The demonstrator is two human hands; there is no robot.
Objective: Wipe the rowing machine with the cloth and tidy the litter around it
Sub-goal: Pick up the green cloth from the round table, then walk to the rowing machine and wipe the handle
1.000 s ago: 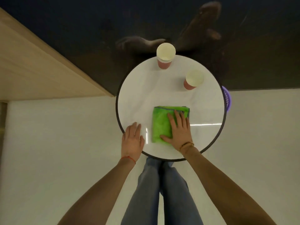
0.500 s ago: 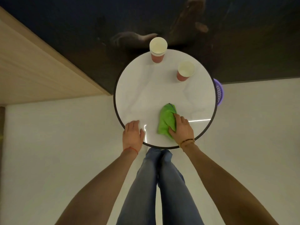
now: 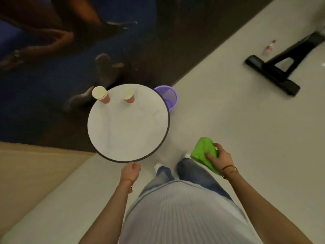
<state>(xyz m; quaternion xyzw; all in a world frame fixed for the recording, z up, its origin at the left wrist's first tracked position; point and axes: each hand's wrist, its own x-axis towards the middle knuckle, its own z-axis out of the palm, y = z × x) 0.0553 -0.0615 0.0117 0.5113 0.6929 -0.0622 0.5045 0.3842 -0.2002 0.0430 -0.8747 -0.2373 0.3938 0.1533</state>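
My right hand (image 3: pixel 220 158) grips the bunched green cloth (image 3: pixel 204 153), held in the air to the right of the round white table (image 3: pixel 128 134). My left hand (image 3: pixel 131 171) hangs just below the table's near rim, fingers loosely curled, holding nothing. The black foot of the rowing machine (image 3: pixel 274 74) lies on the pale floor at the far right. Beside that foot a small bottle (image 3: pixel 269 47) lies on the floor as litter.
Two pink paper cups (image 3: pixel 100 94) (image 3: pixel 129 96) stand at the table's far edge. A purple mesh bin (image 3: pixel 168 97) sits on the floor behind the table's right side. A dark glossy wall runs across the top; a wooden panel is at lower left.
My right hand lifted the cloth off the table and carried it rightward. My left hand left the table rim. The view swung right, bringing the rowing machine's foot into sight.
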